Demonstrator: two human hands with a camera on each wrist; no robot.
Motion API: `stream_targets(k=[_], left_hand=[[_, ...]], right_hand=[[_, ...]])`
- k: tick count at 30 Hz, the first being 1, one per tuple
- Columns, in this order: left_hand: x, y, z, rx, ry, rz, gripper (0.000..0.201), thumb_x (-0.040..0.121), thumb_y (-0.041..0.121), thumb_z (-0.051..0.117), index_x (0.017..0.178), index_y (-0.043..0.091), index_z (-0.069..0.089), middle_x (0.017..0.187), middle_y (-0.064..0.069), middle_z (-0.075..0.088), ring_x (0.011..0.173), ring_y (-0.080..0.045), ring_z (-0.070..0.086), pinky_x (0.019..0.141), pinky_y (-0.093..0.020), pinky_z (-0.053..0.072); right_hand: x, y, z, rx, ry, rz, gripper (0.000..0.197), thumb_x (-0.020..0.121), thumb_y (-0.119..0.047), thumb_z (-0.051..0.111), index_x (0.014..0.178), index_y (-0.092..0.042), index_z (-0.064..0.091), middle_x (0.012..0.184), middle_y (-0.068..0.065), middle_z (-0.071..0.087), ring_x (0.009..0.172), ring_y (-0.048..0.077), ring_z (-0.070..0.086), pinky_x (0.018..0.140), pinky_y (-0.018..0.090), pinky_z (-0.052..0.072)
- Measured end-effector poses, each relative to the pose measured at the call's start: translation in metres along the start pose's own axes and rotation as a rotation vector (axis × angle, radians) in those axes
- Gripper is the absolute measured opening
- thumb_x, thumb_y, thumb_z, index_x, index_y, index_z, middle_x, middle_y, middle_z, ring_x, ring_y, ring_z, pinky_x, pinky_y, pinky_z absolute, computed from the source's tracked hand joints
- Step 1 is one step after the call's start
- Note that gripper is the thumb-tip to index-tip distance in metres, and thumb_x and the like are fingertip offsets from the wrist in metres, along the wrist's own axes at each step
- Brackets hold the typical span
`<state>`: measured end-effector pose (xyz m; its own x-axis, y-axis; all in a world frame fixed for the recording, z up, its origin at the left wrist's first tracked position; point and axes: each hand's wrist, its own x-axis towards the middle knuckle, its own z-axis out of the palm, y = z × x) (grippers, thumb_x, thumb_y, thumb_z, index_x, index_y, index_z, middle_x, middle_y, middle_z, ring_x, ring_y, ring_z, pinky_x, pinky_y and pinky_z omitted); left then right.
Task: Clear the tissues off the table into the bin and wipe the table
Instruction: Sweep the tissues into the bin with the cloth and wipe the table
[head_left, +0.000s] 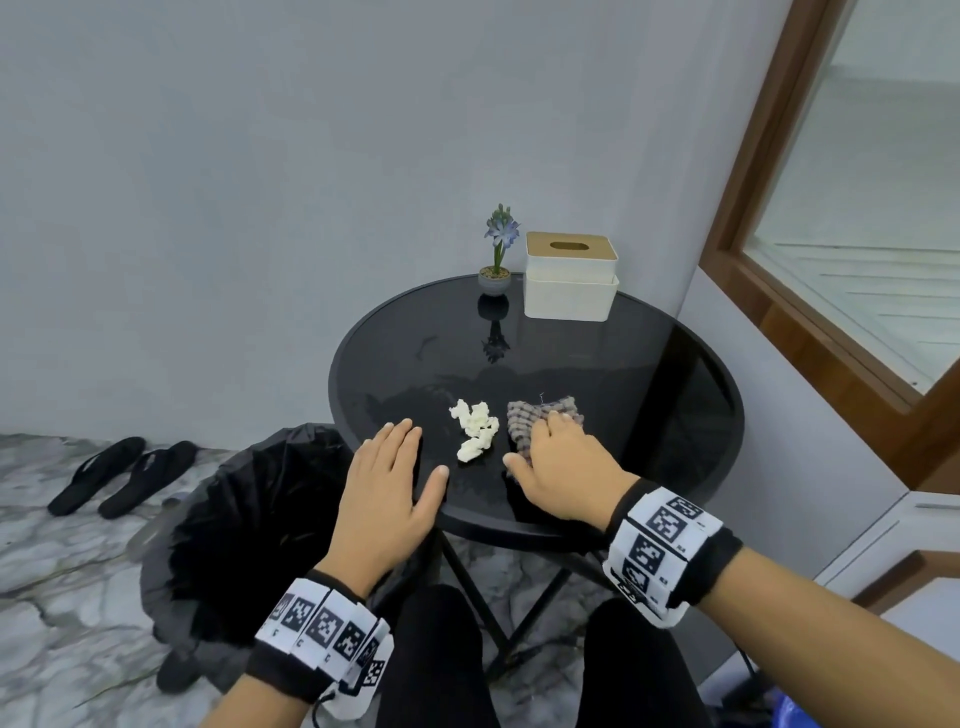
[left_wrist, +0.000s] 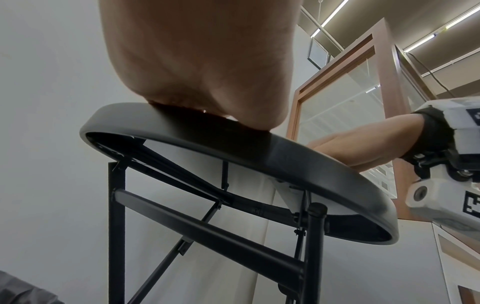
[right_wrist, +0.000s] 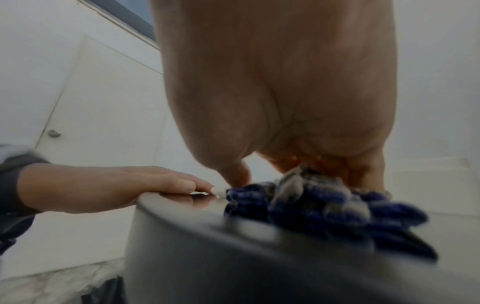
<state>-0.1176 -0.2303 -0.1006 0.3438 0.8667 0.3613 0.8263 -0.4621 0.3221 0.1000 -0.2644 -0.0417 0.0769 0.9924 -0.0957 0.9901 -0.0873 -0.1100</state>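
— What sort of place is this?
— An indoor sitting corner, a home or a small office; I cannot tell which. A round black glass table stands against a plain grey wall
— What else shows it?
— At the table's far edge, a potted flower beside a tissue box. Left of the table, a black-lined bin and slippers on marble floor. Right of it, a wood-framed glass partition

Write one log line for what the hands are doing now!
left hand flat on table | right hand grips cloth | tissues between hands | bin waiting
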Motion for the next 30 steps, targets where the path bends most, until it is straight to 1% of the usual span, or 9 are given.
stream_targets(k=[1, 3, 5, 7, 13, 17, 21, 24, 30], left_hand=[[0.0, -0.001, 0.0, -0.004, -0.006, 0.002, 0.074, 0.093, 0.059, 0.025, 0.148, 0.011, 0.04, 0.157, -0.003, 0.035, 0.148, -0.019, 0.023, 0.12, -0.033, 0.01], [0.0, -0.003, -0.001, -0.015, -0.012, 0.005, 0.075, 0.093, 0.06, 0.024, 0.149, 0.012, 0.039, 0.158, -0.002, 0.033, 0.148, -0.018, 0.021, 0.12, -0.032, 0.008], [-0.001, -0.005, -0.002, -0.03, -0.014, 0.004, 0.075, 0.093, 0.06, 0.023, 0.149, 0.013, 0.038, 0.158, -0.001, 0.032, 0.149, -0.018, 0.02, 0.121, -0.032, 0.007], [-0.002, -0.006, -0.002, -0.035, -0.008, 0.004, 0.075, 0.093, 0.06, 0.023, 0.149, 0.012, 0.037, 0.158, -0.002, 0.032, 0.149, -0.018, 0.021, 0.121, -0.032, 0.008], [-0.004, -0.006, -0.003, -0.053, 0.016, 0.013, 0.074, 0.093, 0.058, 0.027, 0.149, 0.011, 0.037, 0.157, -0.003, 0.035, 0.147, -0.018, 0.026, 0.12, -0.031, 0.01], [-0.005, -0.011, -0.005, -0.148, 0.029, 0.013, 0.078, 0.09, 0.06, 0.037, 0.152, 0.013, 0.031, 0.159, 0.0, 0.029, 0.148, -0.014, 0.021, 0.12, -0.029, 0.01], [-0.015, -0.022, -0.008, -0.264, 0.055, -0.061, 0.08, 0.09, 0.059, 0.049, 0.153, 0.016, 0.027, 0.161, 0.004, 0.023, 0.149, -0.008, 0.012, 0.119, -0.025, 0.009], [-0.022, -0.031, -0.011, -0.327, 0.071, -0.138, 0.079, 0.091, 0.057, 0.052, 0.153, 0.016, 0.026, 0.162, 0.006, 0.02, 0.15, -0.004, 0.007, 0.118, -0.022, 0.009], [-0.024, -0.049, -0.02, -0.362, 0.079, -0.185, 0.077, 0.091, 0.057, 0.053, 0.154, 0.021, 0.026, 0.162, 0.009, 0.02, 0.149, -0.003, 0.012, 0.116, -0.021, 0.012]], right_hand=[[-0.002, 0.001, 0.003, 0.004, 0.035, 0.001, 0.065, 0.098, -0.049, 0.032, 0.138, 0.001, 0.038, 0.147, 0.022, 0.036, 0.139, 0.035, 0.03, 0.108, 0.044, 0.033], [-0.005, 0.001, 0.014, 0.028, 0.077, 0.009, 0.071, 0.098, -0.051, 0.029, 0.147, -0.001, 0.026, 0.158, 0.02, 0.021, 0.147, 0.031, 0.016, 0.116, 0.043, 0.023], [-0.007, -0.002, 0.021, 0.088, 0.08, 0.025, 0.071, 0.099, -0.047, 0.027, 0.152, -0.002, 0.014, 0.162, 0.018, 0.007, 0.151, 0.029, 0.002, 0.121, 0.043, 0.009], [-0.005, -0.009, 0.024, 0.12, 0.067, 0.042, 0.067, 0.101, -0.04, 0.025, 0.152, -0.001, 0.01, 0.162, 0.02, 0.003, 0.15, 0.031, -0.002, 0.122, 0.044, 0.004], [0.014, -0.051, 0.021, 0.218, 0.039, 0.11, 0.062, 0.102, -0.03, 0.023, 0.151, 0.006, 0.007, 0.16, 0.026, 0.0, 0.149, 0.037, -0.004, 0.121, 0.047, 0.0], [0.03, -0.078, 0.015, 0.265, -0.032, 0.129, 0.069, 0.1, -0.031, 0.029, 0.15, 0.007, 0.001, 0.16, 0.025, -0.006, 0.149, 0.035, -0.01, 0.12, 0.046, -0.003], [0.047, -0.102, 0.011, 0.243, -0.087, 0.157, 0.073, 0.097, -0.024, 0.039, 0.15, 0.006, -0.002, 0.16, 0.024, -0.008, 0.149, 0.035, -0.011, 0.12, 0.045, -0.003], [0.056, -0.116, 0.011, 0.224, -0.074, 0.127, 0.072, 0.097, -0.02, 0.04, 0.15, 0.006, 0.0, 0.161, 0.024, -0.006, 0.149, 0.035, -0.01, 0.121, 0.045, -0.001], [0.073, -0.142, 0.011, 0.212, -0.071, 0.06, 0.071, 0.095, -0.018, 0.046, 0.15, 0.006, 0.007, 0.161, 0.023, 0.0, 0.15, 0.034, -0.006, 0.122, 0.044, 0.003]])
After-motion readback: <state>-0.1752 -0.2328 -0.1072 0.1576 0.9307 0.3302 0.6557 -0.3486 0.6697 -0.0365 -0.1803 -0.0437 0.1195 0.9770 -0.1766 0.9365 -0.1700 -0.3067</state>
